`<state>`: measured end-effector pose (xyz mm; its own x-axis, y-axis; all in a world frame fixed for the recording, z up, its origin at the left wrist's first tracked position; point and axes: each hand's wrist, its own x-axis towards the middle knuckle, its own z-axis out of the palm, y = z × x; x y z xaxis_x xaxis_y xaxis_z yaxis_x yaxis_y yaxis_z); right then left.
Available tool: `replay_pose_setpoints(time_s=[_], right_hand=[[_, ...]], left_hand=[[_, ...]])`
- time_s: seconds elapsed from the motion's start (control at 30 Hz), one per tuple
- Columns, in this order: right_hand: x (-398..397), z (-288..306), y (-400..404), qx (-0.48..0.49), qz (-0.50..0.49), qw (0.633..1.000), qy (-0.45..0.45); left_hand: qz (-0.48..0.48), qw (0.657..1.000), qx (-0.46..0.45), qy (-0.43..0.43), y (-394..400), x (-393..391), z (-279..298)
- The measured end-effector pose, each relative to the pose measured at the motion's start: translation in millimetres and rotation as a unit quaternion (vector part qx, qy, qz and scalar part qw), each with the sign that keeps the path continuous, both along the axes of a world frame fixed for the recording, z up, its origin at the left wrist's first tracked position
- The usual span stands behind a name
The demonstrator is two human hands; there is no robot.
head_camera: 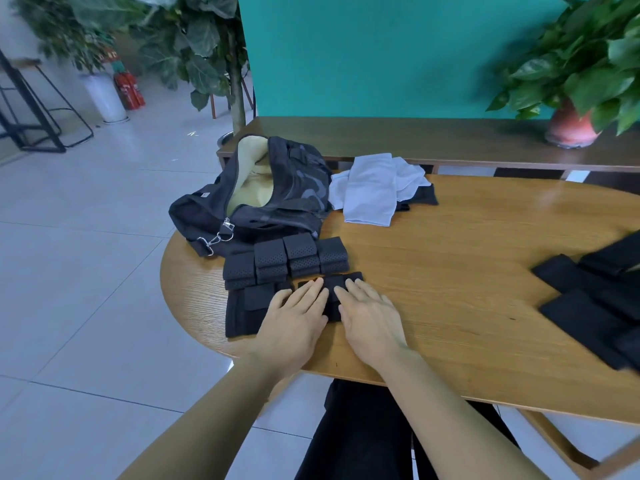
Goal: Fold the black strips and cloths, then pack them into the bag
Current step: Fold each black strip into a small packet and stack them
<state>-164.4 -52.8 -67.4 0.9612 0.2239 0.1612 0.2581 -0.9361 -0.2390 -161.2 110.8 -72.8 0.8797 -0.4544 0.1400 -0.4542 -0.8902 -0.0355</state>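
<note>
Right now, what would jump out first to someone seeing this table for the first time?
Two bare hands, the left hand and right hand, press flat on a black strip at the near edge of the wooden table. Behind them sit folded black strips and an open black bag with pale lining.

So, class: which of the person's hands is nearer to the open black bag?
Left. The left hand presses the folded black strip just below the bag; the right hand lies beside it, farther right.
</note>
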Motion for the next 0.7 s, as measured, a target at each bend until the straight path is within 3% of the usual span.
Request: replay_pose_setpoints(time_s=[0.17,0.43,0.7], right_hand=[[-6.6,11.9,-23.9,0.014,-0.028,1.000,-0.004],[-18.4,19.3,-112.9,0.015,-0.147,0.988,-0.034],[-30.0,6.0,-201.9,0.003,-0.310,0.944,-0.113]], left_hand=[[0.006,0.999,-0.031,-0.005,-41.5,3.4,9.6],[-0.106,0.993,-0.057,0.004,-142.6,12.7,28.0],[-0.193,0.979,-0.054,0.035,-248.5,23.4,24.4]])
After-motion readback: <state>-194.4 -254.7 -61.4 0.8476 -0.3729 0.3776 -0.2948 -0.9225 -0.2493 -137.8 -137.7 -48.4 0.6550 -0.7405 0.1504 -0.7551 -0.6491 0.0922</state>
